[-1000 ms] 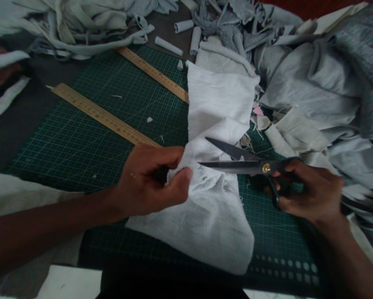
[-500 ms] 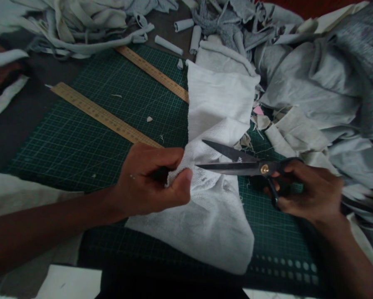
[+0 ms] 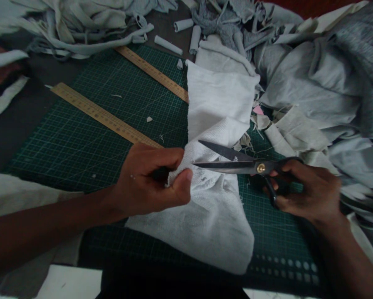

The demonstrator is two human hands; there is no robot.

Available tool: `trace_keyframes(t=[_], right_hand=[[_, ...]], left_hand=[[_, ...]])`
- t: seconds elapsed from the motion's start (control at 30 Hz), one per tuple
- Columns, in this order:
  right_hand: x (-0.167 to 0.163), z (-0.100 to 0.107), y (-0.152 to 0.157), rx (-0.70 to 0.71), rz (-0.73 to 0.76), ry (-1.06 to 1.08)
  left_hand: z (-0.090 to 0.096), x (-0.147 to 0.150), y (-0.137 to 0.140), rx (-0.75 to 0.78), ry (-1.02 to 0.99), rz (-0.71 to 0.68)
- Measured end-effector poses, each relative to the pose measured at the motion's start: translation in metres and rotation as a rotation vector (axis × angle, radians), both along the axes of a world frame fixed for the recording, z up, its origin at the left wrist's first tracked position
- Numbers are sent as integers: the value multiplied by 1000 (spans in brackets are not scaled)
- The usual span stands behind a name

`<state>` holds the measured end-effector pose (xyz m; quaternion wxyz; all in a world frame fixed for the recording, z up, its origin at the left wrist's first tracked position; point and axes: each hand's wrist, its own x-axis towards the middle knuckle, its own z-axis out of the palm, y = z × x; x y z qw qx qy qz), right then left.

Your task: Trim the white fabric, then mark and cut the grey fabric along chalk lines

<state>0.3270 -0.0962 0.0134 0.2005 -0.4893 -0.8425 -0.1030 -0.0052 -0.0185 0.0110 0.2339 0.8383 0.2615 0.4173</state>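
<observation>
My left hand (image 3: 156,178) pinches the left edge of a white cloth (image 3: 220,99), which is bunched up in a fold near the thumb. The cloth lies lengthwise over a green cutting mat (image 3: 117,112), its lower part spread toward me. My right hand (image 3: 311,189) grips black-handled scissors (image 3: 236,164) by their loops. Their blades are parted and point left across the raised fold, tips close to my left thumb. Whether any fabric lies between the blades is hard to make out.
Two wooden rulers, one nearer (image 3: 102,116) and one farther (image 3: 155,72), lie slanted on the mat. Grey fabric (image 3: 311,87) is heaped on the right, with cream scraps (image 3: 295,128) beside it. More cloth strips (image 3: 89,25) and small fabric rolls (image 3: 168,45) lie at the back.
The scissors have shifted slightly left, their tips closer to my left hand, the blades still parted. My left hand and the cloth look the same.
</observation>
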Motion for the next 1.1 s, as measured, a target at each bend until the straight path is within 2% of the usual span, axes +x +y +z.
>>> trace_keyframes(t=[0.87,1.1], right_hand=[[-2,2,0,-37,-3,-1],[-1,-3,0,-6,-8,17]], left_hand=[[-1,1,-1,26,6,-4],[-1,-1,-1,6,18,-9]])
